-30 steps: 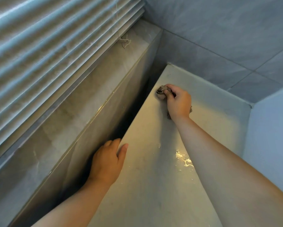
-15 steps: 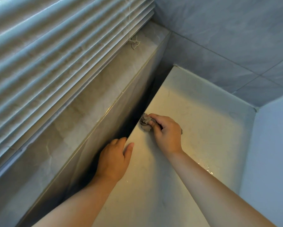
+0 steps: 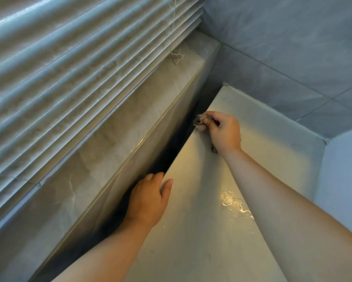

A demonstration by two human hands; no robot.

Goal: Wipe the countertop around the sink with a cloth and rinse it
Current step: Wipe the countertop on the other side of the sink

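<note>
Mid-wipe, far bench (image 3: 201,241) edge
Gripping cloth (image 3: 199,121) in right hand (image 3: 225,132), resting left hand (image 3: 148,197) loose; near puddle (image 3: 231,201), rinse undone

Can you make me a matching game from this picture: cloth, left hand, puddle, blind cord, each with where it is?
Things: 1 cloth; 2 left hand; 3 puddle; 4 blind cord
Places: A dangling onto the window ledge; B on the countertop beside the right forearm; C gripped by the right hand; D resting on the countertop's edge
Pairs: 1-C; 2-D; 3-B; 4-A
</note>
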